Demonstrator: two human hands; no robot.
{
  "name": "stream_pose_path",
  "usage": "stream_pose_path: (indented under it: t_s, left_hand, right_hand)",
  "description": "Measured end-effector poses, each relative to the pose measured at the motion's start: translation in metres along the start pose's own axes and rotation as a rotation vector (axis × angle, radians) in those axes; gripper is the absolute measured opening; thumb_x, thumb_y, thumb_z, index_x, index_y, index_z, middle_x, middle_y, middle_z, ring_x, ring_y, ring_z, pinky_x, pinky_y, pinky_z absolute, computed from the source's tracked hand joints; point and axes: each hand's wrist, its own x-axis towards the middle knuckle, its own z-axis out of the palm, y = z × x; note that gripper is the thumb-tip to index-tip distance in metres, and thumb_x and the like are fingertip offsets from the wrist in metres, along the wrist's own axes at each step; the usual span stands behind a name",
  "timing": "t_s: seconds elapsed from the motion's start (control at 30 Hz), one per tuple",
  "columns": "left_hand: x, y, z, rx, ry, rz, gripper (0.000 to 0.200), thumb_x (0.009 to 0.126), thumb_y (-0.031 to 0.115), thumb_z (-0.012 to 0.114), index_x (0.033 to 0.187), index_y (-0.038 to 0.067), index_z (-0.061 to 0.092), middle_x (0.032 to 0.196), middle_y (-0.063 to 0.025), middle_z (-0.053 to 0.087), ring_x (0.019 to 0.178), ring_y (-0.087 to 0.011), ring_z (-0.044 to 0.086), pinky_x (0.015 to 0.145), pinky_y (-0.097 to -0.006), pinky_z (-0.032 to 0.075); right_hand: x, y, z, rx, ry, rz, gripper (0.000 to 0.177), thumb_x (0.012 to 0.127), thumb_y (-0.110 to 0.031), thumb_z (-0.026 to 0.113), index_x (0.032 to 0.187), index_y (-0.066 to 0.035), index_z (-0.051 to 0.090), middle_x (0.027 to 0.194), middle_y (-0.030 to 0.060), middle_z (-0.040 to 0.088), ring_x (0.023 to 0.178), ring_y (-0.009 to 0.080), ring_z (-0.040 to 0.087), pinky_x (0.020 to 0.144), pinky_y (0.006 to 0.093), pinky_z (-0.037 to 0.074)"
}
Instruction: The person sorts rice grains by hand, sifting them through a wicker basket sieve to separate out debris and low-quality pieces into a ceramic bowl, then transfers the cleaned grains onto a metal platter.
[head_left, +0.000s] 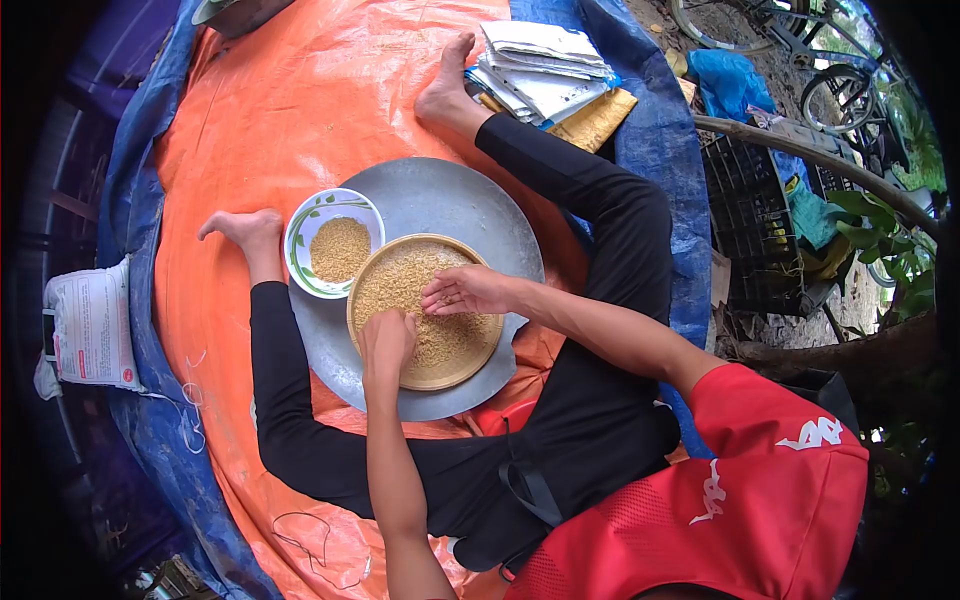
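Observation:
A round shallow tray [425, 376] full of small pale-gold grains [440, 340] rests on a large grey metal platter [470, 205]. My left hand [388, 342] is over the near left part of the tray, its fingers curled together at the grains; what they pinch is hidden. Over the right part of the tray, my right hand [468, 291] is turned partly palm up, fingers loosely bent and apart, with nothing clear in it. Beside the tray at the left, a white bowl with green leaf patterns [300, 240] holds more grains and touches the tray.
An orange tarp [240, 130] lies under the platter, with a blue tarp [660, 150] around it. Bare feet flank the platter. Folded white sacks [545, 70] lie at the top. A printed white sack [95, 325] is at the left; black crates [750, 220] and bicycles [840, 98] are at the right.

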Motion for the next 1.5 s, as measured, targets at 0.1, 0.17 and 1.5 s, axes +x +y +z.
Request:
stream_pose_path:
  t_s: [0.1,0.17,1.5]
  left_hand:
    - [0.001,0.006,-0.008,-0.200,0.010,0.035,0.035,0.091,0.029,0.053,0.079,-0.001,0.067,0.070,-0.0229,0.062,0.067,-0.0366,0.063,0.065,-0.0447,0.047]
    - [0.002,0.010,-0.008,-0.322,-0.004,0.069,0.038,0.093,0.030,0.051,0.077,-0.001,0.066,0.066,-0.0216,0.060,0.063,-0.0340,0.061,0.063,-0.0426,0.045]
    - [-0.006,0.003,-0.013,-0.092,0.012,0.032,0.036,0.091,0.032,0.054,0.079,0.001,0.068,0.074,-0.0254,0.062,0.074,-0.0415,0.063,0.069,-0.0493,0.047]
  right_hand:
    - [-0.003,0.000,0.002,-0.011,-0.009,0.002,0.038,0.102,-0.029,0.034,0.113,0.002,0.054,0.105,0.0127,0.064,0.100,0.0203,0.064,0.091,0.0322,0.052]
    - [-0.005,-0.001,0.005,-0.018,-0.014,0.002,0.039,0.103,-0.029,0.033,0.112,0.002,0.055,0.105,0.0125,0.064,0.100,0.0200,0.064,0.091,0.0321,0.052]
    - [0.000,0.001,-0.001,-0.078,-0.048,0.006,0.041,0.103,-0.031,0.034,0.110,0.003,0.056,0.104,0.0134,0.064,0.097,0.0206,0.064,0.090,0.0315,0.052]
